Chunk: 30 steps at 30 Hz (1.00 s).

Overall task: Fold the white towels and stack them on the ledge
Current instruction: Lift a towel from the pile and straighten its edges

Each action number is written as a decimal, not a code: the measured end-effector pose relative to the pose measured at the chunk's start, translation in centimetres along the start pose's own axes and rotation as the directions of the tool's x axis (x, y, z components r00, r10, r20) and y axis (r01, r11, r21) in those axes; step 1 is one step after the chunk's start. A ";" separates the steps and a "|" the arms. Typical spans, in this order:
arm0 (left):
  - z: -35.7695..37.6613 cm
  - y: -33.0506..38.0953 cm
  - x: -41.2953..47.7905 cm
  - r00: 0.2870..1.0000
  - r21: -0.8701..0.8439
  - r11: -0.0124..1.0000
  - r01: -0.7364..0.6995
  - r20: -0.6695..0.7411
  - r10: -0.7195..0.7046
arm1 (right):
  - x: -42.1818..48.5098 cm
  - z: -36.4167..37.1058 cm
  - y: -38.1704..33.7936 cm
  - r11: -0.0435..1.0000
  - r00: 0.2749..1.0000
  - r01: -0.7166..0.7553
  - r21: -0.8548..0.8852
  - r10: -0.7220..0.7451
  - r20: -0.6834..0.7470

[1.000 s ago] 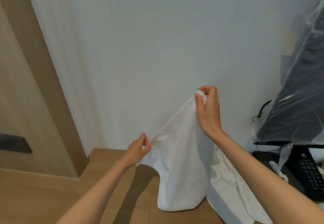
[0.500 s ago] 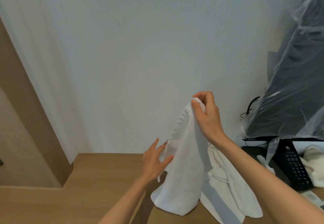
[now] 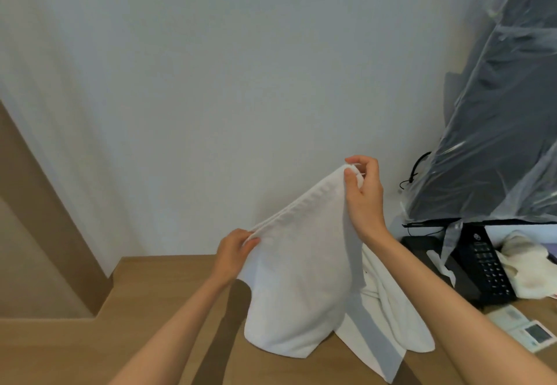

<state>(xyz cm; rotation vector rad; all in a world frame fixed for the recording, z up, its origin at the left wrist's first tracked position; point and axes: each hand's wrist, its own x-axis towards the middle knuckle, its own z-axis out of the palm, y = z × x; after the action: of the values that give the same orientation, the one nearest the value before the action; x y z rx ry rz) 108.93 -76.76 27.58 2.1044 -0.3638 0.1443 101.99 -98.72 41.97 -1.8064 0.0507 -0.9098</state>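
Both your hands pinch the top edge of a white towel point(image 3: 301, 279). Your left hand point(image 3: 233, 252) grips the lower corner and your right hand point(image 3: 363, 195) holds the higher one, with the doubled edge sloping up to the right. The towel hangs from them, its bottom resting on the wooden bench point(image 3: 168, 294). Just behind it, a second towel point(image 3: 388, 318) lies loose on the bench. Farther right sit a black phone point(image 3: 485, 267) and a crumpled cloth point(image 3: 524, 270).
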 end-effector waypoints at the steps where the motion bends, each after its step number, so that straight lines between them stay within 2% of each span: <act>1: -1.0 -0.2 0.4 1.000 0.035 0.999 -0.006 0.007 0.005 | 0.1 0.3 0.1 1.000 1.000 -0.009 0.006 0.009 -0.011; 6: -7.6 -1.6 1.7 0.998 0.318 0.947 -0.043 0.062 0.025 | 1.6 1.5 -0.6 0.998 0.998 -0.005 0.060 0.008 -0.060; 10: -12.5 -1.2 2.3 0.998 0.343 0.938 -0.041 0.053 0.025 | 2.6 2.8 -1.7 0.997 0.999 0.031 0.069 -0.028 -0.037; 12: -14.8 -0.5 2.5 0.999 0.313 0.949 -0.038 -0.013 0.044 | 3.1 3.3 -2.2 0.996 0.997 0.038 0.081 -0.033 -0.064; 16: -18.7 1.1 2.0 0.960 0.252 0.966 -0.061 -0.251 0.126 | 3.9 4.2 -2.9 0.996 0.994 0.018 0.085 -0.009 -0.109; 20: -20.7 2.6 1.3 0.905 0.315 0.936 -0.158 -0.334 0.264 | 3.9 5.1 -2.8 0.994 0.988 -0.044 0.103 0.058 -0.140; 23: -21.8 4.2 0.9 0.876 0.278 0.943 -0.183 -0.390 0.285 | 3.7 5.4 -2.9 0.985 0.974 -0.114 0.132 0.137 -0.182; 26: -22.7 6.2 0.7 0.808 0.175 0.960 -0.219 -0.519 0.279 | 3.2 5.6 -3.6 0.979 0.949 -0.055 0.195 0.112 -0.295; 28: -23.1 7.0 0.7 0.738 0.024 0.973 -0.227 -0.649 0.188 | 2.9 5.5 -3.7 0.985 0.951 -0.002 0.170 0.054 -0.304; 30: -23.1 6.8 0.3 0.740 -0.146 0.976 -0.160 -0.672 0.021 | 2.5 5.5 -3.2 0.997 0.979 -0.030 0.072 0.044 -0.201</act>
<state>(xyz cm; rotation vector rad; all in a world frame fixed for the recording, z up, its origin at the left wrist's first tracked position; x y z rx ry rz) 107.99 -60.68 45.46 1.6945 -0.0351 0.8687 105.86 -94.15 45.15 -1.6396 0.1790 -1.0540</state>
